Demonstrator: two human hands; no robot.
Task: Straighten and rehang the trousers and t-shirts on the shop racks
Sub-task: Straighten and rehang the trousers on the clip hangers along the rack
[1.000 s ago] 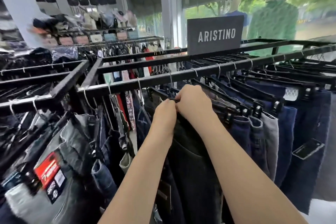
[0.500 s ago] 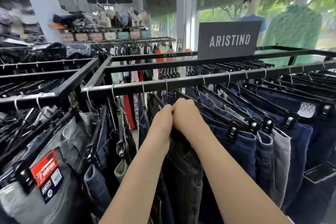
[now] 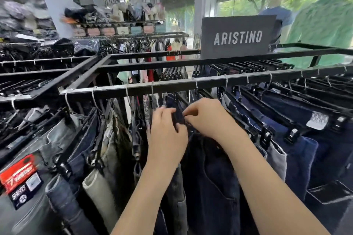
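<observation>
1. Trousers (image 3: 212, 173), dark denim, hang mid-rack below the rail (image 3: 172, 86), neighbours packed either side.
2. Left hand (image 3: 168, 131): grip pinching the waistband (image 3: 178, 118) top.
3. Right hand (image 3: 207, 118): grip pinching beside it.
4. Risk: waistband could slip free and drop if tugged unevenly.

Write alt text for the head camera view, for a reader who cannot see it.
The left hand and right hand grip the waistband of dark navy denim jeans hanging among other jeans on a black metal shop rail. A grey sign reading ARISTINO stands on the rack behind.
</observation>
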